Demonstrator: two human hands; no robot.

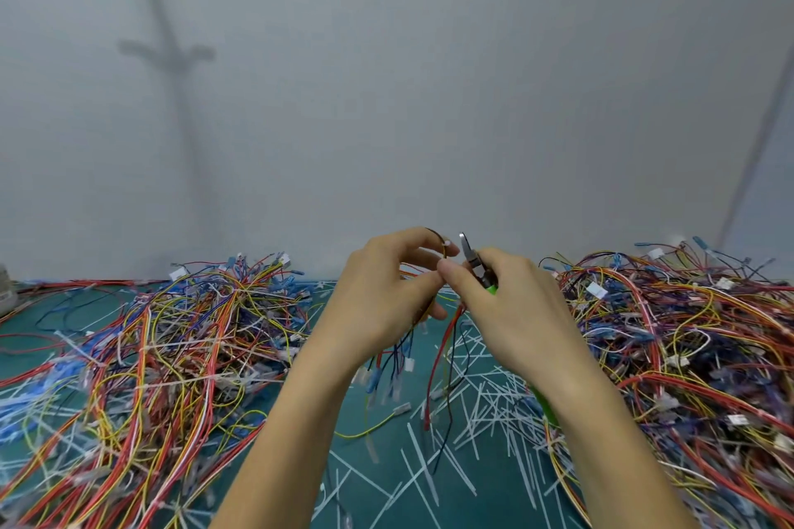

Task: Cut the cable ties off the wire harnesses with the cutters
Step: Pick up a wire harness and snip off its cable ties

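Everywhere, wires [172, 335] and ties [485, 408] litter the green mat [99, 307], grey wall [429, 99] behind.

Hidden, cropped, blurred
In right hand [511, 314], cutters [472, 260] mostly buried; tie on harness [436, 361] too small to tell. Frame crops left pile [172, 348] and right pile [687, 348], both blurred low down.

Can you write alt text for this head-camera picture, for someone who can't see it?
A person's left hand holds a small wire harness up while the right hand grips green-handled cutters beside it. Tangled harness piles lie on both sides of a green mat, with cut white cable ties strewn between.
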